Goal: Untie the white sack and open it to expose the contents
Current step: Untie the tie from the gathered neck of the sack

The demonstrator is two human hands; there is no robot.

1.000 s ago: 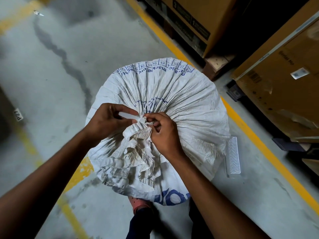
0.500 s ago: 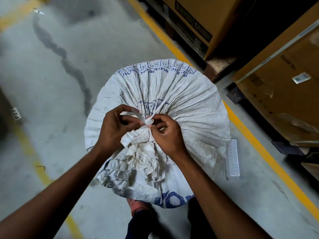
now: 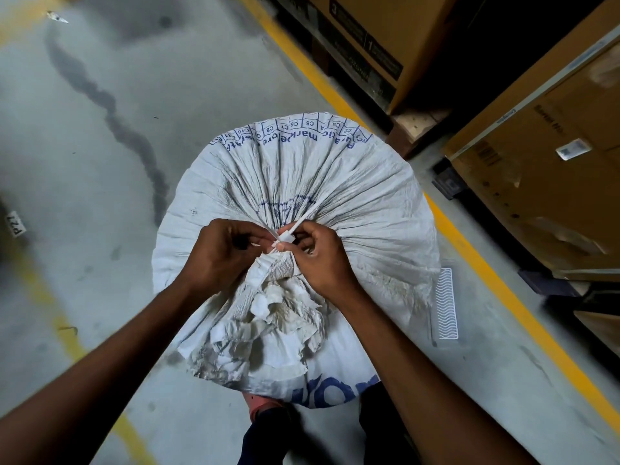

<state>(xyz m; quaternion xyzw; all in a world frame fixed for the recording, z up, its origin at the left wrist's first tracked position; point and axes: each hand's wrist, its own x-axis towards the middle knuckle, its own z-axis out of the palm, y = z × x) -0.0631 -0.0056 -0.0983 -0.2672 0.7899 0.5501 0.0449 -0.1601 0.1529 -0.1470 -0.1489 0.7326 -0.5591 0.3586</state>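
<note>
Pinching the sack (image 3: pixel 352 182) tie (image 3: pixel 285 235), both hands (image 3: pixel 218 256) (image 3: pixel 322 260) have shifted it upward

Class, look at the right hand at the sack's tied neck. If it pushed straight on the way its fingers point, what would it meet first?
Probably the white tie at the sack's gathered neck, then the left hand just beyond; depth is unclear.
</note>
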